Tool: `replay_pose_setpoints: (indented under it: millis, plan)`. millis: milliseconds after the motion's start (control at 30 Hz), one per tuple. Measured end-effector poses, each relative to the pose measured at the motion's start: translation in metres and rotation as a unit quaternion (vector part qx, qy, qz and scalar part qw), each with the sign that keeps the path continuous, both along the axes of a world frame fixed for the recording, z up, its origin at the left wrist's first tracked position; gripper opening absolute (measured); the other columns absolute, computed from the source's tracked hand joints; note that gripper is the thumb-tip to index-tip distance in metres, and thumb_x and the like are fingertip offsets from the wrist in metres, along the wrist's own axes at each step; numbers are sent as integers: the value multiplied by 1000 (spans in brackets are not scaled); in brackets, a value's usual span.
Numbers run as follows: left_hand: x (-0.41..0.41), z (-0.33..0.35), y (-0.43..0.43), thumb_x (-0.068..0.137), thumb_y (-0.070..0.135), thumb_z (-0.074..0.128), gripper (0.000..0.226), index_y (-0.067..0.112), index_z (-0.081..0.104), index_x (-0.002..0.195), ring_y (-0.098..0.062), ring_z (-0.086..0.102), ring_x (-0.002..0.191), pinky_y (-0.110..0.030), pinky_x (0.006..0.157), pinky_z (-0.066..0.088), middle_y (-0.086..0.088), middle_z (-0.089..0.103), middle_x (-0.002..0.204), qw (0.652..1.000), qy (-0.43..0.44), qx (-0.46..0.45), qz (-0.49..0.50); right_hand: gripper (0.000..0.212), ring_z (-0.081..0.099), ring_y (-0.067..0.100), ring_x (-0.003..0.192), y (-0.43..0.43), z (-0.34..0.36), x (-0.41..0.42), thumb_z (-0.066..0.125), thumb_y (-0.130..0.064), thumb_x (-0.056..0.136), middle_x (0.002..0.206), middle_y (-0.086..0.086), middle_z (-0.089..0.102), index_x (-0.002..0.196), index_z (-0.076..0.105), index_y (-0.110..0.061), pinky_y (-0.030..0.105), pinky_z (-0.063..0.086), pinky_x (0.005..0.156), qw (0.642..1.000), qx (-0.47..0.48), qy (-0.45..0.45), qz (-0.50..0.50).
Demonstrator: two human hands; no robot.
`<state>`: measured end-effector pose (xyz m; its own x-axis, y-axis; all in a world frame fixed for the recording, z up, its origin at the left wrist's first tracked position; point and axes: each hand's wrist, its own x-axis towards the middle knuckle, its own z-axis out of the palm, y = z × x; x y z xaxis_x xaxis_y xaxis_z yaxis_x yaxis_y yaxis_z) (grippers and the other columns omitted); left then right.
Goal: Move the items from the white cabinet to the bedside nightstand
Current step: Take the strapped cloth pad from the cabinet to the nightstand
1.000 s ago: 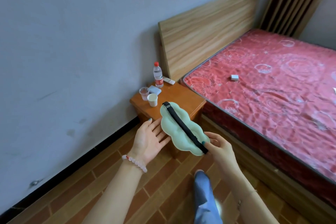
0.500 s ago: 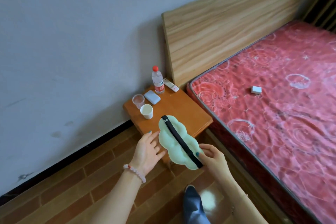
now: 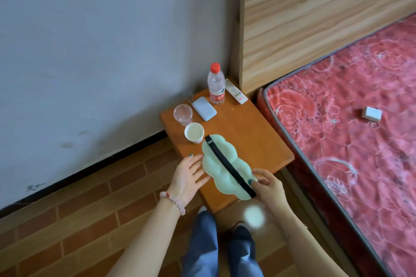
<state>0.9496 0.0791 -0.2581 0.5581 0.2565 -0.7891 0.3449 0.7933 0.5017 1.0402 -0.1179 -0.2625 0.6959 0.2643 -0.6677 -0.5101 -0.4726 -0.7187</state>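
Green eye mask (image 3: 213, 164) over nightstand (image 3: 258, 137); R hand (image 3: 267, 184) fingers pinch near end, L hand (image 3: 188, 175) fingers straight by opp. edge.

The person wears a pink bead bracelet (image 3: 174, 200), teal nails (image 3: 191, 155), blue jeans (image 3: 202, 245).

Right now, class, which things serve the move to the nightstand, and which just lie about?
Job: mask, nightstand, right hand pinching the mask, left hand open beside it.
Lying about: box on the mattress, bottle, remote, power bank, clear cup, paper cup.
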Motion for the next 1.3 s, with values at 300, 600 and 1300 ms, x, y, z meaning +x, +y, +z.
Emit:
replay_pose_setpoints:
  millis: [300,600,1300]
  plan:
    - [24,-1,86,101,35,36,29,29,47,126,-10,49,120,-18,88,41,8,52,129,931,44,325,-160,20,67,22,62,55,-66,7,58,1,86,78,4,68,93,60,-17,34,56,57,992,-68,90,-50]
    - [32,2,119,97,32,45,35,23,48,131,5,41,113,5,79,29,19,47,123,748,25,600,-283,24,63,20,66,86,-119,7,54,1,85,80,2,63,102,57,-16,32,53,55,984,-139,103,-50]
    - [4,59,78,90,34,40,46,5,60,120,-28,63,106,-33,86,47,-12,65,118,544,58,758,-355,46,53,24,114,44,-84,19,53,-11,88,133,9,52,133,46,-12,33,49,88,969,-215,47,112]
